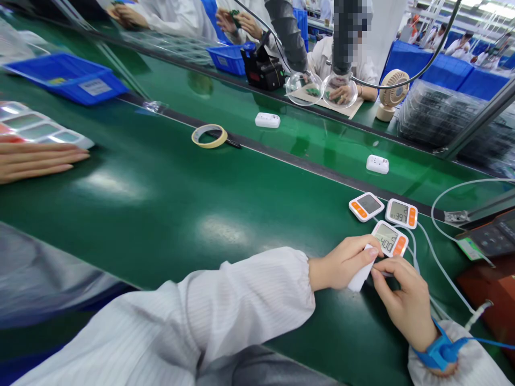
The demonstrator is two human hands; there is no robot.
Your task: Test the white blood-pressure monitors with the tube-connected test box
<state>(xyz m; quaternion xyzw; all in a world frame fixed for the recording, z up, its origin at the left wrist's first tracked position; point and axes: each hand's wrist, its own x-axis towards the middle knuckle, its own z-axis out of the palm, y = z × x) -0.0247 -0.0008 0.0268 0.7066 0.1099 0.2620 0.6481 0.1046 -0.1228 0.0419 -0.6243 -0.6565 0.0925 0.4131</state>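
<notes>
My left hand [341, 262] is closed on a white device [361, 274] held on its edge over the green table. Close on its right, my right hand [404, 292], with a blue strap [440, 348] at the wrist, pinches something at the device's side; what lies between the fingertips is too small to make out. Just beyond the hands lies a white-and-orange meter [388, 238] whose display reads 400. Behind it are a second meter [401, 213] reading 397 and a third meter [366, 206] with a blank display. Pale cables run from the meters to the right.
A tape roll [209, 136] and a dark pen [231, 141] lie by the black table strip. At the far left, another person's hand [40, 160] rests beside several devices, near a blue tray [68, 78]. White sockets [267, 120] sit beyond the strip. Equipment [493, 236] stands at right.
</notes>
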